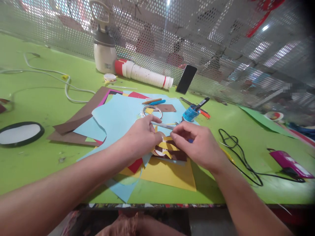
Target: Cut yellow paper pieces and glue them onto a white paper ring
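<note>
My left hand [145,134] and my right hand [197,141] are close together over the paper pile, fingers closed in pinches. Between them runs a thin pale strip [162,125], one end at each hand's fingertips; I cannot make out its material. Just below lie wavy yellow paper cut-outs [167,145] over dark brown paper [180,156], partly hidden by my fingers. Behind my left fingertips is a ring-shaped roll of tape [161,113]. Light blue paper [118,114] spreads under my left hand, and a yellow sheet [169,175] lies nearest the table's front edge.
A blue jar [190,113] holding a marker stands beyond my right hand. Behind are a phone [186,79], stacked paper cups [145,74] and a cream flask [105,55] before a perforated screen. A magenta glue gun [290,164] with a black cord lies right.
</note>
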A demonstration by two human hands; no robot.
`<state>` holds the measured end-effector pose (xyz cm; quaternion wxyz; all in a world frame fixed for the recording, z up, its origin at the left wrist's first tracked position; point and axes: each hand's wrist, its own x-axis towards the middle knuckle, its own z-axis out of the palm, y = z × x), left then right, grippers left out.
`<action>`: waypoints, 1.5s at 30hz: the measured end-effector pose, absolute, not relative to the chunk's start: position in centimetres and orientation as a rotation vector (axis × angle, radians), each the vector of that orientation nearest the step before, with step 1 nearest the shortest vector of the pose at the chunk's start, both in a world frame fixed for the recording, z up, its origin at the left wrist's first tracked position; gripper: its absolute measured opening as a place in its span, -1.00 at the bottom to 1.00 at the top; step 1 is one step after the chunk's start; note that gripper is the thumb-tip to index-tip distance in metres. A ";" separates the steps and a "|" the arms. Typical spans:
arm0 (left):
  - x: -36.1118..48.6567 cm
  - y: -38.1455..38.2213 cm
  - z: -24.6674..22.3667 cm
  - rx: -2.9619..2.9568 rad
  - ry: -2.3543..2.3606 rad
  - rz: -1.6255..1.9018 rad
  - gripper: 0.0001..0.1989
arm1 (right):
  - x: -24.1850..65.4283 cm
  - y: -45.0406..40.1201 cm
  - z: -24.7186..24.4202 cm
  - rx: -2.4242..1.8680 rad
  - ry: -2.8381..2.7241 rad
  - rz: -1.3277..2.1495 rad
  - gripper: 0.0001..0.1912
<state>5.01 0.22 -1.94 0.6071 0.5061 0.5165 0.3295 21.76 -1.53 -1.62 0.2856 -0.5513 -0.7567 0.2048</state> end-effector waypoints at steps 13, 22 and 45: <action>4.8 0.5 -2.2 1.261 1.221 0.770 -0.50 | 21.2 -1.8 -1.6 -1.473 -1.983 0.759 -0.87; 5.1 0.1 -1.6 1.226 1.225 0.769 -0.56 | 21.0 -1.4 -2.4 -1.595 -2.014 0.776 -0.87; 5.1 0.1 -2.2 1.284 1.183 0.780 -0.54 | 20.6 -1.6 -2.9 -1.585 -1.998 0.745 -0.85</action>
